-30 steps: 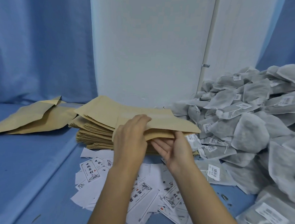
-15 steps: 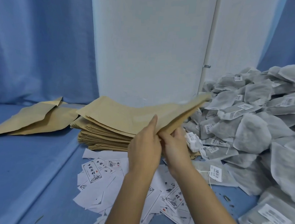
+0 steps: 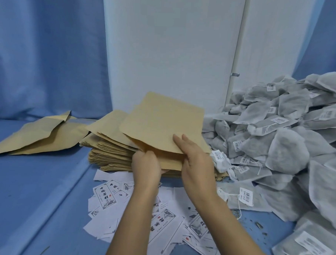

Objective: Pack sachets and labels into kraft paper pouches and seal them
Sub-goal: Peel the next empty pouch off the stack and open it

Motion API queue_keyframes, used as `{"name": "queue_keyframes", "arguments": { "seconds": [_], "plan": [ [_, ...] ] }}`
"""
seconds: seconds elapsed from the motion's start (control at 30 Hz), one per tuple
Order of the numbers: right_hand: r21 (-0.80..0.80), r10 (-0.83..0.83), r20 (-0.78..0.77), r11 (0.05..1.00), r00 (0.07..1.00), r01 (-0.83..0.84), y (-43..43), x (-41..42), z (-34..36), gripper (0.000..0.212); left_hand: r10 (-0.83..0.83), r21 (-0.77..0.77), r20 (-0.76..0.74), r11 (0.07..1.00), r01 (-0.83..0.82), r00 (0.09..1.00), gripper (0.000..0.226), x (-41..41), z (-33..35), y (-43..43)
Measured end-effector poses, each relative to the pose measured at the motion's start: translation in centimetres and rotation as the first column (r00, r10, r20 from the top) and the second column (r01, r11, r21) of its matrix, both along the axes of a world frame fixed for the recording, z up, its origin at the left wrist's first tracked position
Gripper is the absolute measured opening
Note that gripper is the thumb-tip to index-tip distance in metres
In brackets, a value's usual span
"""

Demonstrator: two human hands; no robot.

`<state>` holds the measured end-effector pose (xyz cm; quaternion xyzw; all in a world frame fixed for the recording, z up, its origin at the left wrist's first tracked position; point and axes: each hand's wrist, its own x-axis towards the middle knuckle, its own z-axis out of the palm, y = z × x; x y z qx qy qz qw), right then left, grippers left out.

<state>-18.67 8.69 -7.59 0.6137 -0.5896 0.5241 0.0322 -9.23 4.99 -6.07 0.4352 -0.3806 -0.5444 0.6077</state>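
Pouch (image 3: 163, 123) is lifted off the stack (image 3: 112, 150) and tilted up, with both hands on its near edge. My left hand (image 3: 146, 167) is curled tight, gripping that edge. My right hand (image 3: 197, 165) has its fingers (image 3: 180, 141) laid straight across the pouch's front, thumb hidden, so I can't tell if it's pinching. The stack sits toward the back of the bench (image 3: 36, 179). Labels (image 3: 106, 196) are scattered by the near edge under my arms, sachets (image 3: 278, 147) are heaped along the right side, and a couple of loose pouches (image 3: 47, 135) lie back left.
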Motion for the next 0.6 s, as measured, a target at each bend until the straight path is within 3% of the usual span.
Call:
{"name": "queue_keyframes", "arguments": {
  "seconds": [0.13, 0.3, 0.4, 0.47, 0.53, 0.6],
  "plan": [
    [-0.188, -0.005, 0.106, 0.982, 0.994, 0.025, -0.1, 0.1, -0.2, 0.079, -0.039, 0.041, 0.016, 0.998, 0.038, 0.999, 0.027, 0.0, -0.6, -0.4],
    [-0.145, -0.014, 0.134, 0.989, 0.991, 0.034, 0.0, -0.1, -0.2, 0.065, -0.07, 0.056, -0.062, 0.996, 0.074, 0.996, 0.021, -0.2, -0.6, -0.1],
    [-0.154, -0.17, 0.085, 0.971, 0.982, 0.181, 0.3, 0.1, 0.0, 0.049, -0.056, 0.019, -0.008, 0.998, 0.056, 0.998, 0.015, 0.2, -0.8, -0.3],
    [-0.055, -0.241, 0.164, 0.966, 0.957, 0.253, 0.3, -0.3, 0.4, 0.044, -0.02, -0.01, -0.05, 1.0, 0.019, 0.999, 0.031, 0.7, -0.9, -0.7],
    [0.038, -0.171, 0.344, 0.985, 0.923, 0.168, 0.2, -1.0, 0.7, 0.045, 0.04, -0.031, -0.118, 0.999, -0.044, 0.992, 0.053, 1.4, -0.7, -1.1],
    [0.027, -0.107, 0.466, 0.994, 0.878, 0.107, 0.1, -1.7, 0.7, 0.048, 0.11, -0.081, -0.175, 0.989, -0.125, 0.978, 0.076, 2.2, -0.6, -1.5]
  ]
}}
